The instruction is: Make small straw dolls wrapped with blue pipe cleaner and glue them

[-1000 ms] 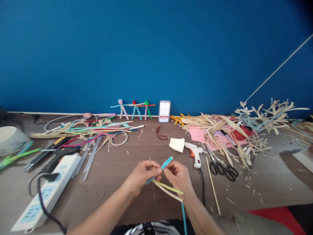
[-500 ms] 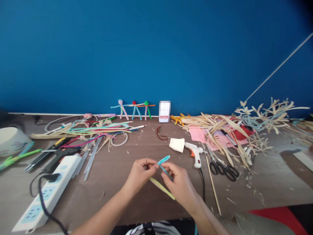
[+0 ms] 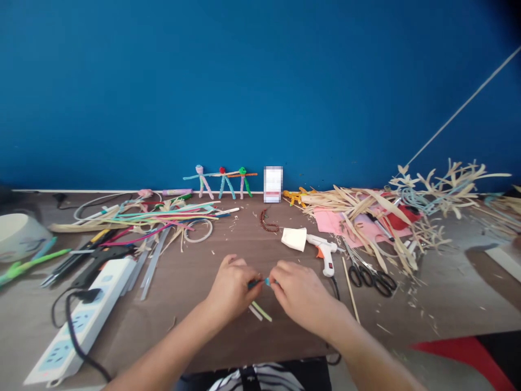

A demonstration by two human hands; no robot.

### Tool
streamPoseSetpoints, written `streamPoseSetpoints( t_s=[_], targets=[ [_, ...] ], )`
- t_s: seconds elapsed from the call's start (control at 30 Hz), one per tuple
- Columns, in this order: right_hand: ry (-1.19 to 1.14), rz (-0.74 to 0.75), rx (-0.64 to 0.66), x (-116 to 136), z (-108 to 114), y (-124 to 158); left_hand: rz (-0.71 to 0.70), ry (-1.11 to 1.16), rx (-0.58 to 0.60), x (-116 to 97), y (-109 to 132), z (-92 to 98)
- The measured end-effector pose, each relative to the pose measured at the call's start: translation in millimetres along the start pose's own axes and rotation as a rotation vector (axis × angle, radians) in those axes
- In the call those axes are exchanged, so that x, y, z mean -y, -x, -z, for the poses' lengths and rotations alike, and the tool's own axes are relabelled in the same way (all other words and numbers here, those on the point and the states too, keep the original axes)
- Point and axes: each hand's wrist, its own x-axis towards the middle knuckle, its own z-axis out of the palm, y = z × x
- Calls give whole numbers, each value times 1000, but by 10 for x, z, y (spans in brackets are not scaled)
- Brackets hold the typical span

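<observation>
Both hands are closed near the middle of the table's front. A short stretch of blue pipe cleaner point(image 3: 267, 281) shows between them, gripped at either end. My left hand point(image 3: 231, 285) pinches its left side, and pale yellow-green pipe cleaner ends point(image 3: 261, 311) stick out below that hand. My right hand point(image 3: 295, 290) has its fingers curled over the right side of the blue piece. Most of the pipe cleaner is hidden by the fingers. Farther back, pipe cleaner figures point(image 3: 223, 182) lean against the blue wall.
A white glue gun point(image 3: 325, 255) lies by a white cup point(image 3: 293, 239), with scissors point(image 3: 372, 277) and a wooden stick point(image 3: 350, 289) to its right. Left are a power strip point(image 3: 81, 320) and loose pipe cleaners point(image 3: 163, 214). Dried husk strips point(image 3: 354, 201) lie back right.
Both hands have dropped slightly and turned knuckles-up around the blue pipe cleaner. Its looped tip, raised before, is now mostly covered. The yellow-green ends have swung left.
</observation>
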Motion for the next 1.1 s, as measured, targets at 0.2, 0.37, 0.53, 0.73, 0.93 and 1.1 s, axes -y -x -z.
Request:
streamPoseSetpoints(
  t_s=[0.2,0.37,0.53,0.73,0.93,1.1],
  targets=[
    [-174,127,126,-146,168,-157,-188,107,134,0,6,129],
    [-664,95,230,-298,62,-292,-224,352,104,45,34,185],
    [-954,-19,222,-354,-156,-349,10,554,-110,81,47,109],
    [-841,-114,36,-259,-356,-276,292,715,-83,45,34,57],
    [-730,-110,-115,-149,-394,-182,377,761,-90,49,10,32],
    [-617,-114,-151,-96,-377,-133,302,648,-102,81,8,15]
  ],
)
